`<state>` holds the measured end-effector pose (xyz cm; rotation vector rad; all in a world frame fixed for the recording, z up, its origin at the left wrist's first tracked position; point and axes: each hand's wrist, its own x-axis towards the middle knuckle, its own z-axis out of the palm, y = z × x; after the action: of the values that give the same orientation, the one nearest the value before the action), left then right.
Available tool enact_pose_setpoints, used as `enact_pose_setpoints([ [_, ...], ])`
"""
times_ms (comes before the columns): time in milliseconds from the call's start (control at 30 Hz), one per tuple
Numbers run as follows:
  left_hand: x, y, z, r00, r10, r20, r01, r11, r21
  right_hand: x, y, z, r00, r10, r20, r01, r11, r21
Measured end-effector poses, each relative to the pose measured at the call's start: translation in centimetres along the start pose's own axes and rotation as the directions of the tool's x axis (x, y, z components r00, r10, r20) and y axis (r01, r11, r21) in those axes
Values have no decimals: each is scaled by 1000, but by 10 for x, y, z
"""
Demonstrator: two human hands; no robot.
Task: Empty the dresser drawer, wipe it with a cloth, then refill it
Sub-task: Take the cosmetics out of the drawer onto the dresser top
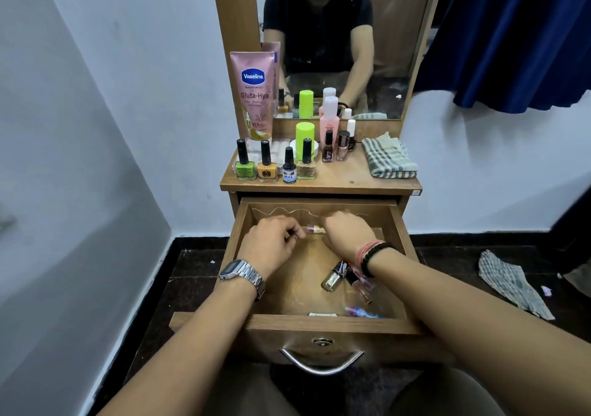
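The wooden dresser drawer [319, 323] is pulled out towards me. Both my hands reach into its back half. My left hand [275, 243], with a metal watch on the wrist, has its fingers curled; anything in them is hidden. My right hand [347, 230], with wristbands, curls over the right end of a small pink and yellow tube [315, 229] lying between the hands. Two nail polish bottles [334, 276] lie on the drawer floor at the right. A blue and pink item [358, 312] and a white item [322, 314] lie by the front wall.
On the dresser top [345, 179] stand several nail polish bottles [267, 166], a pink Vaseline tube [254, 95], a green-capped container [304, 134], a pink bottle [329, 121] and a folded checked cloth [388, 159]. Another checked cloth [511, 284] lies on the dark floor at the right.
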<state>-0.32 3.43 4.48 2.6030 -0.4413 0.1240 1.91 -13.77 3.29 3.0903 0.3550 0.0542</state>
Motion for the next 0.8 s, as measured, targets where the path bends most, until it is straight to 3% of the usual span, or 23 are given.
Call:
enact_pose_setpoints([
  [233, 2, -1, 0, 1000, 4, 1, -4, 1000, -9, 1, -7, 8, 998, -55, -26, 54, 998, -38],
  [333, 2, -1, 0, 1000, 11, -13, -11, 1000, 6, -9, 0, -7, 989, -32, -147, 63, 975, 211],
  [433, 3, -2, 1, 1000, 25, -17, -25, 1000, 18, -18, 11, -40, 957, 50, -287, 121, 829, 546],
  [533, 3, -1, 1, 999, 25, -27, -25, 1000, 3, -16, 30, -77, 879, 186, -439, 172, 735, 656],
  [633, 3, -1, 2, 999, 27, -31, -27, 1000, 0, 4, 55, -104, 839, 334, -430, 109, 671, 734],
  [800, 3, -4, 2, 998, 31, -51, -31, 999, 7, 46, 83, -111, 817, 447, -365, -122, 751, 649],
])
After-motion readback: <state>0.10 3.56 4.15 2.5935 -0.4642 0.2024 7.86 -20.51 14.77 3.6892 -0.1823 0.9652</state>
